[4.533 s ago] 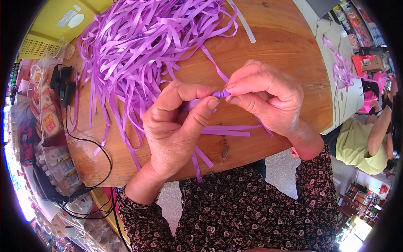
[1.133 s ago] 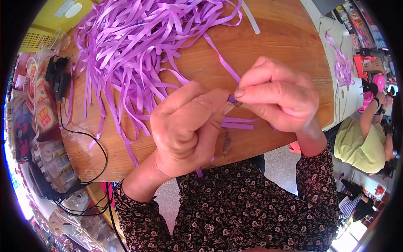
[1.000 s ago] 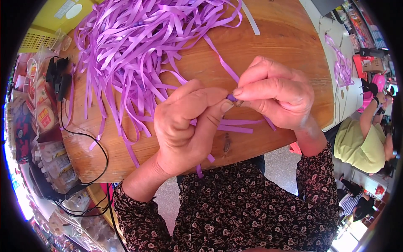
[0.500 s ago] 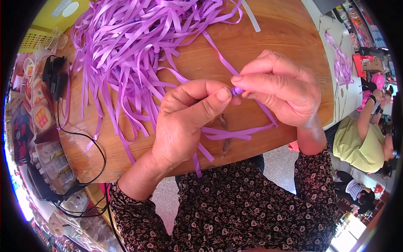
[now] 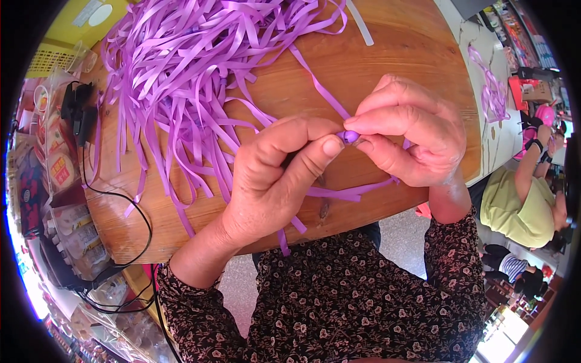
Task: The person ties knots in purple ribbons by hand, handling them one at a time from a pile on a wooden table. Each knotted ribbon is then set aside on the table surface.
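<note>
Wooden table point(image 5: 393, 60); hands point(image 5: 263, 175) point(image 5: 420, 136) above (fingers point(image 5: 331, 147) pinching ribbon point(image 5: 350, 137)).

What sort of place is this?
Probably a small shop doubling as a workspace: crowded shelves at upper right, wrapped packages along the left, and a wooden table bearing a heap of purple ribbons.

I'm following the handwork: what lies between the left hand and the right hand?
A small purple piece lies between the left hand and the right hand, touched by both, in the head view.
</note>
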### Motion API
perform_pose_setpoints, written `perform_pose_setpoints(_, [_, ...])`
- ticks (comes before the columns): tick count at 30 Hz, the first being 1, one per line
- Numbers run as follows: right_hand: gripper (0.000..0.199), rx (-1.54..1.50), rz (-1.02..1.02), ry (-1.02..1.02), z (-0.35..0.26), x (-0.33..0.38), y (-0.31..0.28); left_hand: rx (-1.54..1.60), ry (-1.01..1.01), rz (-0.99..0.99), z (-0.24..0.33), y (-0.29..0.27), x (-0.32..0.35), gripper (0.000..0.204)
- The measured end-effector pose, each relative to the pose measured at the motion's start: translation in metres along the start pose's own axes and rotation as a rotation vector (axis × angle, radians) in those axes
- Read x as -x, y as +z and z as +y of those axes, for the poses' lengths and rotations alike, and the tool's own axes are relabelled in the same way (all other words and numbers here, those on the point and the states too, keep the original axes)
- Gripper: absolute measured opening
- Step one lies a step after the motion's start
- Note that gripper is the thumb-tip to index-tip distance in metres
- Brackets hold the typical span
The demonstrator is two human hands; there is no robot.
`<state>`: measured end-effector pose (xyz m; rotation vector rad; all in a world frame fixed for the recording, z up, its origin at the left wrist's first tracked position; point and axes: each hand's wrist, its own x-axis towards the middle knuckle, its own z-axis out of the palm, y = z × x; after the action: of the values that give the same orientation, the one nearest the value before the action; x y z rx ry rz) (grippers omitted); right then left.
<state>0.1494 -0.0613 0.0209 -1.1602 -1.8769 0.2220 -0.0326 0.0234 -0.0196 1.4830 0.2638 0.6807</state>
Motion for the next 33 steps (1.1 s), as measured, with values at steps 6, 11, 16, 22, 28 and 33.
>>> perform_pose_setpoints(6, [0.025,-0.023,0.001,0.006,-0.003,0.0,-0.004,-0.093,0.148,-0.049,0.006,0.0,-0.002,0.01])
perform_pose_setpoints(11, [0.027,-0.026,-0.004,-0.044,-0.002,0.0,-0.002,-0.232,0.26,-0.021,0.008,-0.003,-0.005,0.01])
perform_pose_setpoints(16, [0.028,0.017,-0.036,-0.052,0.0,-0.001,-0.001,-0.371,0.327,0.044,0.011,-0.004,-0.002,0.012])
perform_pose_setpoints(22, [0.024,0.039,0.002,0.066,-0.004,0.0,0.005,-0.586,0.294,0.092,0.019,-0.001,0.004,0.015])
perform_pose_setpoints(28, [0.023,0.017,-0.045,-0.012,-0.005,-0.002,0.004,-0.893,0.47,0.044,0.018,-0.003,0.005,0.028])
perform_pose_setpoints(33, [0.022,0.117,-0.052,0.014,-0.008,0.001,0.004,-1.061,0.501,-0.028,0.018,-0.004,0.01,0.033])
